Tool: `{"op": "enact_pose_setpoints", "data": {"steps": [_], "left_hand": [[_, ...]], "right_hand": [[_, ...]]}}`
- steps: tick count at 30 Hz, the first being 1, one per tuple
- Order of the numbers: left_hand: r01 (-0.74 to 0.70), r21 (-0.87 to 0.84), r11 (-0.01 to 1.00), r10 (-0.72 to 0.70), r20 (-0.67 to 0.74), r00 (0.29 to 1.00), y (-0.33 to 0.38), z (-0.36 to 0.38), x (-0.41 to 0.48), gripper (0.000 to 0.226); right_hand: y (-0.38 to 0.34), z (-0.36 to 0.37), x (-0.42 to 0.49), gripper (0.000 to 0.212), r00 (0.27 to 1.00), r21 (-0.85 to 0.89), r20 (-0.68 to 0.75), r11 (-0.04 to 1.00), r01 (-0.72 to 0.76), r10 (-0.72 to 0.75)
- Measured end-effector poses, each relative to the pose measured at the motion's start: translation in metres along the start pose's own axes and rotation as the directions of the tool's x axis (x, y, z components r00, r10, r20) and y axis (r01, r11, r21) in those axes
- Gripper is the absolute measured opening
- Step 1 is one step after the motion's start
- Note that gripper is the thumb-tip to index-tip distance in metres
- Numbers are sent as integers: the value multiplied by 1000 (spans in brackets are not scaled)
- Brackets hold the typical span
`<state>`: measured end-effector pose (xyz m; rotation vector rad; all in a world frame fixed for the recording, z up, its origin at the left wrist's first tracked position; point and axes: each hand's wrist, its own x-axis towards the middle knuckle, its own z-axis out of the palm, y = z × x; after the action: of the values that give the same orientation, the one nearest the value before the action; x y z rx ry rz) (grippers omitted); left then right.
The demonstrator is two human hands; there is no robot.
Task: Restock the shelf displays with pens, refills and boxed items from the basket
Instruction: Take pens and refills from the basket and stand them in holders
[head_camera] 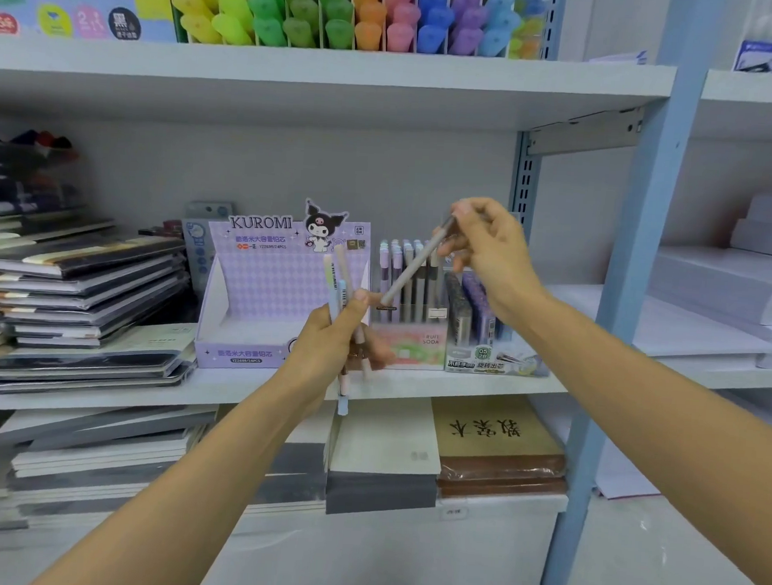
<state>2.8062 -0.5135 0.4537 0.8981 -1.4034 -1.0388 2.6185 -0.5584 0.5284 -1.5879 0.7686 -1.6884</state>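
Blurred notebooks [82, 282] lie stacked at the left; the right corner of the purple display box [247, 311] is hidden behind the left hand [338, 339], whose fingers curl round a bunch of pastel pens [340, 285] held upright before the middle shelf [469, 384]. Right of it, the right hand [490, 253] pinches the top of a slim grey pen [415, 263] slanting down-left toward the left thumb.

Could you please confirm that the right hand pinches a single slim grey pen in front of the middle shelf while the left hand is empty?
Not quite: the left hand is not empty; it grips a bundle of slim pastel pens. The right hand does pinch the single slim grey pen in front of the middle shelf, as the head view shows.
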Motion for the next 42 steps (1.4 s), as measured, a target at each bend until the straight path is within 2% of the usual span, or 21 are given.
{"op": "enact_pose_setpoints", "data": {"steps": [4, 6, 8, 17, 21, 24, 27, 30, 33, 36, 39, 42], "left_hand": [[49, 1, 999, -49, -61, 997, 0, -2, 4, 31], [108, -47, 993, -111, -86, 990, 0, -1, 6, 20], [126, -89, 988, -134, -84, 987, 0, -1, 7, 18], [-36, 58, 998, 33, 54, 998, -4, -6, 0, 35], [-22, 49, 999, 19, 77, 997, -7, -8, 2, 34], [22, 26, 999, -23, 44, 999, -9, -7, 5, 31], [60, -8, 998, -60, 11, 998, -8, -6, 6, 19], [60, -28, 998, -60, 5, 998, -8, -5, 6, 17], [-4, -13, 1000, 4, 14, 1000, -8, -5, 4, 21], [-61, 12, 998, 61, 25, 998, -6, -5, 2, 28], [-83, 19, 996, 81, 58, 995, -4, -4, 0, 30], [-75, 27, 997, 72, 100, 992, -2, -1, -2, 32]], "right_hand": [[-1, -12, 9, 9, 993, -93, -68, 991, 94, -100], [2, -15, 11, 8, 990, -177, -59, 978, 114, -126], [9, -15, 12, 9, 992, -271, -22, 956, 116, -126], [35, -6, 9, 14, 985, -485, 139, 861, 156, -101], [31, -3, 16, 16, 970, -522, 221, 826, 210, -106], [35, 4, 16, 14, 959, -542, 261, 805, 240, -110], [41, 9, 13, 12, 961, -541, 242, 804, 246, -131], [43, 9, 12, 13, 967, -533, 202, 811, 243, -156], [47, 8, 13, 8, 962, -627, 175, 729, 274, -211], [48, 8, 10, 13, 962, -693, 160, 669, 268, -221], [41, 11, 4, 19, 969, -610, 109, 755, 243, -224], [29, 14, -5, 24, 978, -299, 197, 946, 127, -69]]}}
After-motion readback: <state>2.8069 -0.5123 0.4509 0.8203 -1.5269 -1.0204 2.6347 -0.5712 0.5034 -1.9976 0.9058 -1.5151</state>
